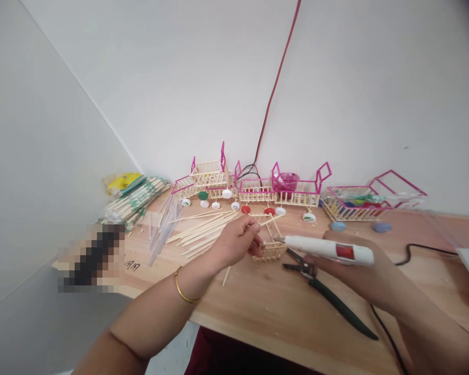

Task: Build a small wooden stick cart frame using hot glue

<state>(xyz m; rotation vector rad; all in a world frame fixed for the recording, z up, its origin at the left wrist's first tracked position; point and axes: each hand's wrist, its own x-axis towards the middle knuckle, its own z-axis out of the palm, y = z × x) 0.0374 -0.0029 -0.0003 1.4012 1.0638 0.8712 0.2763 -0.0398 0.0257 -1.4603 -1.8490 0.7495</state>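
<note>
My left hand (238, 239) is closed, fingers bent and pressed together at the near left corner of a small frame of pale wooden sticks (275, 252). Part of the frame is hidden behind the fingers. In my right hand (342, 271) is a white hot glue gun (316, 246), its nozzle pointing left, at or very close to the frame's upper edge. Under the right hand lies a pair of dark green-handled cutters (336, 304), jaws apart. Loose thin sticks (203, 232) lie to the left of my left hand.
Along the wall stand stick carts with magenta rails (297, 199) and bottle-cap wheels, with a magenta cup (287, 182) among them. Clear glue sticks (164, 229) and bundled sticks (138, 200) lie at left. A black cord (389, 328) runs by my right arm.
</note>
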